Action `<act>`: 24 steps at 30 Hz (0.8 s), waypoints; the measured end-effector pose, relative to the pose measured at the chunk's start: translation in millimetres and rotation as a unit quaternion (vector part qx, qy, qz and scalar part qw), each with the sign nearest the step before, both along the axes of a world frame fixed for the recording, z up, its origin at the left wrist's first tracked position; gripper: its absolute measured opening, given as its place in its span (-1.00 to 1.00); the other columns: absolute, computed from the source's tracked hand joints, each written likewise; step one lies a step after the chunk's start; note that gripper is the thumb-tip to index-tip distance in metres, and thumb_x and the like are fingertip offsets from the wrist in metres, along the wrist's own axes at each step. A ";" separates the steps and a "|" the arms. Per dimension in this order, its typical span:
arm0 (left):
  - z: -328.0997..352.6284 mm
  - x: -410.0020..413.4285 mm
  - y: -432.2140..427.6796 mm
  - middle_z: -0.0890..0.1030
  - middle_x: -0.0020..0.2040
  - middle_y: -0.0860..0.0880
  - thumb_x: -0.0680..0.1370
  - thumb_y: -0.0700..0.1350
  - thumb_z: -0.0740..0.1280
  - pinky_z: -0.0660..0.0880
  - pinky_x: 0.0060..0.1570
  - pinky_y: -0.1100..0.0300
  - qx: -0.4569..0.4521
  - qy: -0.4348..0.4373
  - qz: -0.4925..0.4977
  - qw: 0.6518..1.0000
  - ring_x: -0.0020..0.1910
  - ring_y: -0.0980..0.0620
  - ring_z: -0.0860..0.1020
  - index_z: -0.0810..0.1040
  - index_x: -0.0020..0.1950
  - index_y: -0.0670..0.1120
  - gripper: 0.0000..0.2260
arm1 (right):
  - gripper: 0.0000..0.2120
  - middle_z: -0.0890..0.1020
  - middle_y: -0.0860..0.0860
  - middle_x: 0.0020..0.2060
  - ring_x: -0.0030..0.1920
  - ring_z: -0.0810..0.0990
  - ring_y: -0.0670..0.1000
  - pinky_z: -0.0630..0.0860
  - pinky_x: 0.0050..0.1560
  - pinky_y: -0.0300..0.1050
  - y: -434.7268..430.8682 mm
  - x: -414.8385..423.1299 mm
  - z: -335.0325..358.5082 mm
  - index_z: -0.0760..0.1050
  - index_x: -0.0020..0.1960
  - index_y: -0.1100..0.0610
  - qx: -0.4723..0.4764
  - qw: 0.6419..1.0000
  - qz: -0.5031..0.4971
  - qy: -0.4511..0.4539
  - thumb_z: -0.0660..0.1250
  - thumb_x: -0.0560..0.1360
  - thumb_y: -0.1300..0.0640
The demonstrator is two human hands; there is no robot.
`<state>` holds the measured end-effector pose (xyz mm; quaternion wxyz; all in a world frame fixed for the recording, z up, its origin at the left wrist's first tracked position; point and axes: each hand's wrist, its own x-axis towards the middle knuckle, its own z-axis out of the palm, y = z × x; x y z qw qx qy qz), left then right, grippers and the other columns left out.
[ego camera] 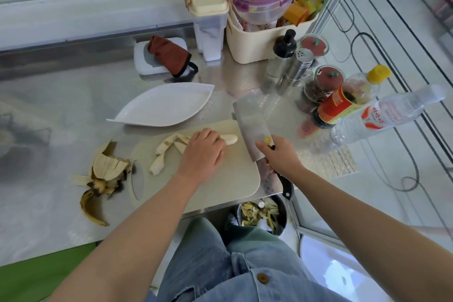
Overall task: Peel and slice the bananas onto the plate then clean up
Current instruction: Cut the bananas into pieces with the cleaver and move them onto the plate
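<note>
Peeled bananas lie on a beige cutting board (220, 179). My left hand (202, 152) presses down on one peeled banana (230, 139), whose right end sticks out past my fingers. Another peeled banana (163, 152) lies to the left on the board. My right hand (279, 154) grips the handle of a cleaver (252, 127), its blade upright just right of the banana end. A white leaf-shaped plate (166, 105) sits behind the board with nothing on it. Banana peels (103, 176) lie on the steel counter left of the board.
A bin with peels (262, 213) stands on the floor under the counter edge. Bottles (382, 115), spice jars and shakers (294, 68) crowd the right. A cream basket (257, 39) with containers and a white dish holding a brown cloth (169, 56) stand at the back.
</note>
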<state>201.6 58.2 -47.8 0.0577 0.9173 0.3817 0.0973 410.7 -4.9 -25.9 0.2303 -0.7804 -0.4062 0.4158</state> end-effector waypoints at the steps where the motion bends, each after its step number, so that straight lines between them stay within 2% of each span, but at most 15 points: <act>1: -0.2 7.8 2.6 0.60 0.01 -0.06 0.44 -0.15 0.36 0.44 0.04 0.01 -0.002 0.003 0.006 1.000 0.07 -0.12 0.51 0.60 0.03 -0.11 -0.81 | -0.68 0.52 0.08 -0.44 -0.45 0.58 0.08 0.46 -0.53 -0.17 -0.2 0.5 -0.1 0.44 -0.14 0.32 0.000 1.000 -0.005 0.001 0.27 0.55 0.03; 3: -4.5 22.4 7.8 0.60 0.09 -0.08 0.38 -0.17 0.45 0.46 0.08 -0.01 -0.034 0.038 0.008 0.999 0.12 -0.14 0.52 0.57 0.15 -0.13 -0.65 | -0.67 0.53 0.10 -0.44 -0.51 0.52 0.02 0.46 -0.53 -0.17 -0.8 2.1 1.2 0.44 -0.10 0.34 0.000 1.000 -0.009 0.000 0.27 0.56 0.03; 4: -7.0 29.0 9.7 0.61 0.07 -0.09 0.35 -0.18 0.49 0.47 0.07 0.00 -0.047 0.060 0.008 0.997 0.09 -0.14 0.54 0.57 0.17 -0.14 -0.61 | -0.67 0.53 0.11 -0.43 -0.52 0.52 0.01 0.46 -0.53 -0.17 -1.0 3.3 1.6 0.45 -0.10 0.34 0.001 1.000 -0.008 -0.001 0.26 0.56 0.03; 5: -7.1 34.3 10.5 0.62 0.00 -0.09 0.31 -0.19 0.53 0.47 0.03 0.03 -0.056 0.086 0.012 0.995 0.02 -0.13 0.56 0.58 0.13 -0.13 -0.60 | -0.67 0.54 0.11 -0.43 -0.52 0.52 0.01 0.46 -0.53 -0.17 -1.3 4.7 2.1 0.45 -0.09 0.34 0.002 1.000 -0.009 -0.001 0.26 0.56 0.03; 8: -4.7 41.4 12.7 0.54 -0.25 -0.06 0.17 -0.26 0.56 0.44 -0.16 0.09 -0.047 0.122 0.015 0.991 -0.25 -0.11 0.54 0.60 -0.15 -0.08 -0.69 | -0.68 0.54 0.12 -0.42 -0.51 0.52 0.00 0.47 -0.53 -0.18 -2.0 8.8 2.3 0.45 -0.10 0.33 0.004 1.000 -0.015 -0.001 0.26 0.56 0.03; 10: -3.7 40.7 13.6 0.49 -0.31 -0.05 0.14 -0.28 0.56 0.41 -0.23 0.12 -0.034 0.124 0.002 0.992 -0.34 -0.09 0.49 0.57 -0.24 -0.08 -0.71 | -0.68 0.56 0.13 -0.41 -0.53 0.51 -0.04 0.48 -0.53 -0.19 -2.2 10.1 2.3 0.45 -0.11 0.32 0.004 1.000 -0.012 -0.007 0.26 0.57 0.03; 12: -4.1 36.6 14.0 0.48 -0.30 -0.06 0.16 -0.28 0.55 0.40 -0.24 0.11 -0.024 0.125 -0.008 0.992 -0.35 -0.09 0.48 0.57 -0.25 -0.09 -0.74 | -0.69 0.58 0.14 -0.39 -0.54 0.51 -0.06 0.46 -0.54 -0.22 -2.6 10.0 2.3 0.45 -0.10 0.30 0.002 1.000 -0.004 -0.013 0.26 0.57 0.02; 17: -4.7 28.5 10.6 0.52 -0.23 -0.07 0.25 -0.25 0.51 0.42 -0.19 0.06 -0.010 0.120 -0.022 0.992 -0.23 -0.11 0.50 0.59 -0.22 -0.11 -0.82 | -0.69 0.61 0.19 -0.32 -0.41 0.61 0.07 0.49 -0.55 -0.21 -2.9 5.0 1.3 0.46 -0.12 0.27 0.006 0.999 0.036 -0.039 0.26 0.56 0.00; 21: -6.8 24.0 0.4 0.50 -0.35 -0.06 0.21 -0.28 0.50 0.45 -0.23 0.10 0.007 0.111 -0.070 0.991 -0.34 -0.09 0.51 0.56 -0.30 -0.11 -0.82 | -0.73 0.61 0.14 -0.31 -0.28 0.62 0.11 0.60 -0.30 0.07 -0.7 -1.7 2.5 0.49 -0.16 0.20 0.008 0.997 0.058 -0.054 0.26 0.55 0.00; 24: -9.0 17.5 -3.5 0.54 -0.28 -0.05 0.24 -0.25 0.51 0.49 -0.17 0.09 0.008 0.114 -0.084 0.990 -0.31 -0.07 0.54 0.59 -0.21 -0.11 -0.81 | -0.75 0.61 0.13 -0.30 -0.25 0.63 0.11 0.60 -0.25 0.09 -0.6 -4.8 4.1 0.49 -0.18 0.17 0.010 0.997 0.059 -0.049 0.25 0.55 0.00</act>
